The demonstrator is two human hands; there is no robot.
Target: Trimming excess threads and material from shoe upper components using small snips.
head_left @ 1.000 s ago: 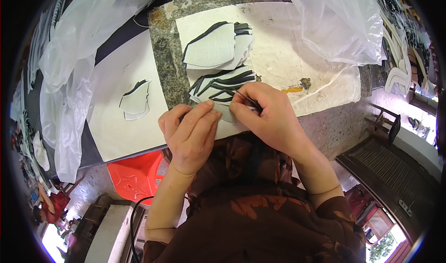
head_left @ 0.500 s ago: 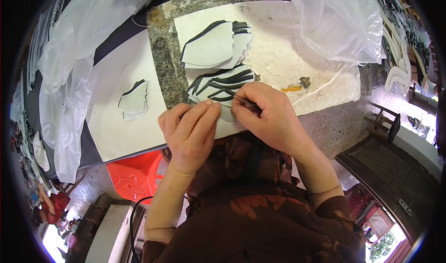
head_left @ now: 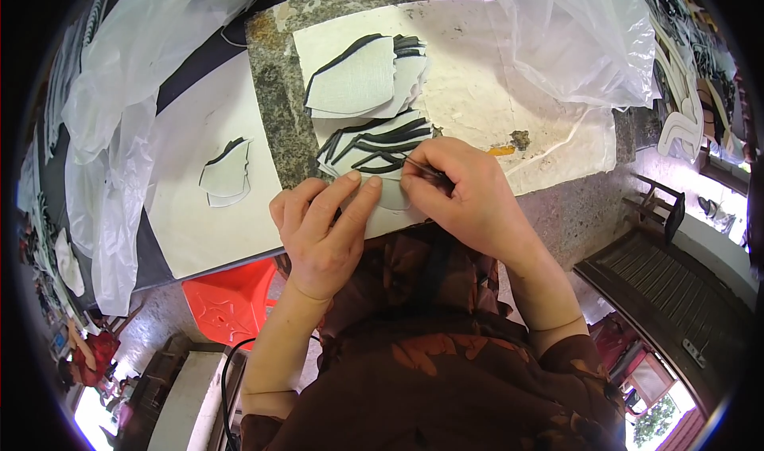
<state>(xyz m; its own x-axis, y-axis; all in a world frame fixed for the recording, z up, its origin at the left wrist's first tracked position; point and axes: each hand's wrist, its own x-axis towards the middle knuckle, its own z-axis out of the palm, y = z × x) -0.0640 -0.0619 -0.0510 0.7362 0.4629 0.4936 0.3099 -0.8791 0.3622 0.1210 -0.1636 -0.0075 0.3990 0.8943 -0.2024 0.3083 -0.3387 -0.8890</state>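
Observation:
At the table's near edge lies a grey-white cut piece (head_left: 391, 196) with a black-edged rim. My left hand (head_left: 325, 232) rests on its left side, fingers stretched and slightly apart, fingertips pressing down. From the right, my right hand (head_left: 469, 192) pinches a thin dark pointed metal tool (head_left: 428, 170), whose tip reaches the black edge of the piece; its exact kind I cannot make out. Just beyond the fingers, several black-edged pieces (head_left: 390, 138) overlap in a fanned row. Farther back sits a stack of similar white pieces (head_left: 354, 81).
Two small pieces (head_left: 228, 172) lie on the white sheet (head_left: 183, 236) at left. Crumpled clear plastic (head_left: 589, 45) covers the back right, and more plastic (head_left: 119, 140) hangs at left. A red stool (head_left: 231, 304) stands below the table edge.
My left index and middle fingers have spread slightly apart. My right hand has shifted a little to the right with the tool still pinched.

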